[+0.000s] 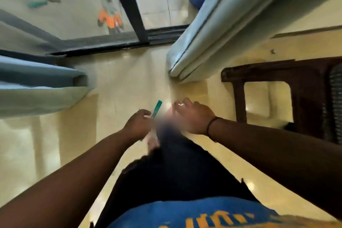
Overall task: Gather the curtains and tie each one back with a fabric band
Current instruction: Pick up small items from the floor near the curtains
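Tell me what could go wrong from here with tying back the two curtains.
1. The left hand grips only one end of the green band; it might slip out.
2. The right hand is open and holds nothing, and both curtains, the left curtain and right curtain, hang ungathered.
3. The brown chair stands beside the right curtain and may obstruct.

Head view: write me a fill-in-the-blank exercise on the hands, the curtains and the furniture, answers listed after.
1. The green band is held by the ____ hand.
2. The right hand, its fingers loosely curled, holds ____.
3. The dark wristband sits on the ____ arm.
4. The brown chair stands beside the ____ curtain, not the left curtain.

Missing words: left; nothing; right; right
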